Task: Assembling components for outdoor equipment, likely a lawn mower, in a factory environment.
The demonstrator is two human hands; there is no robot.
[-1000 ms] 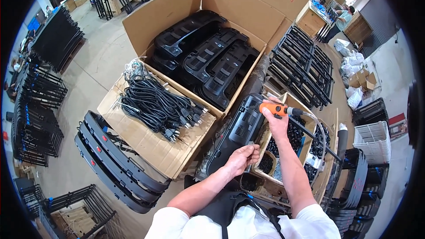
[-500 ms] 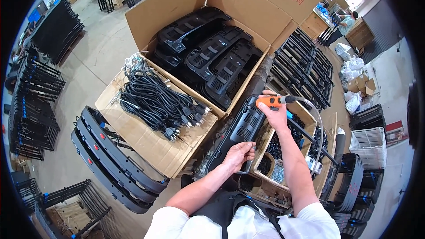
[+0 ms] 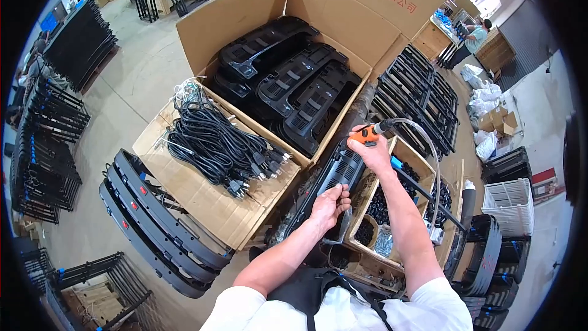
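My right hand (image 3: 375,156) is wrapped round an orange and black powered screwdriver (image 3: 365,135) with a hose at its back end. It is over the far end of a long black plastic housing (image 3: 344,170) with vent slots, which lies slantwise in front of me. The tool's tip is hidden from view. Over the housing's nearer part, my left hand (image 3: 329,207) is closed, thumb against fingertips; anything in it is too small to make out. To the right of the housing stands a wooden parts box (image 3: 356,233) with small black pieces and silver screws (image 3: 383,243).
A large cardboard box (image 3: 236,12) of black housings (image 3: 300,76) stands ahead. Black power cords (image 3: 211,138) lie on its flap at left, above curved dark frames (image 3: 162,230). The hose (image 3: 433,165) loops down at right. Another person (image 3: 473,40) stands far right.
My right hand and the screwdriver have shifted slightly left and toward the far end of the housing. My left hand has moved a little farther up along it, fingers still closed.
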